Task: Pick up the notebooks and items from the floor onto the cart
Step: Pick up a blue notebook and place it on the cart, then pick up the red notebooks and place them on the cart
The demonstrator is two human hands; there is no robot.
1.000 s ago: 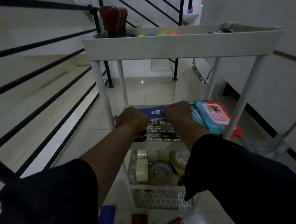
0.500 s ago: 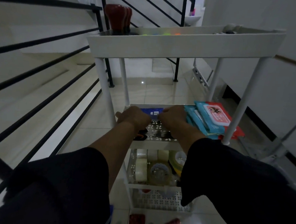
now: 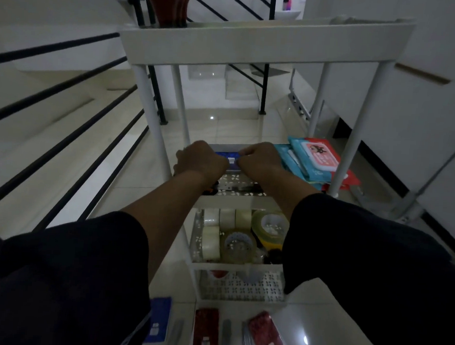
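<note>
Both hands reach into the second shelf of a white tiered cart (image 3: 266, 38). My left hand (image 3: 202, 160) and my right hand (image 3: 259, 159) hold a blue notebook (image 3: 228, 159) between them, low over the perforated shelf. Most of the notebook is hidden by my fingers. On the floor at the cart's foot lie another blue notebook (image 3: 158, 320), two red notebooks (image 3: 206, 331) (image 3: 268, 335) and grey pens (image 3: 225, 335) between them.
Blue and red wipe packs (image 3: 312, 161) fill the right side of the same shelf. Tape rolls (image 3: 212, 235) sit on the shelf below. Red bottles (image 3: 167, 3) stand on the top tray. A black stair railing (image 3: 64, 125) runs along the left; a white wall is on the right.
My hands have carried the blue notebook further back and lower onto the second shelf, and moved closer together over it. The camera has tilted down, showing more floor items.
</note>
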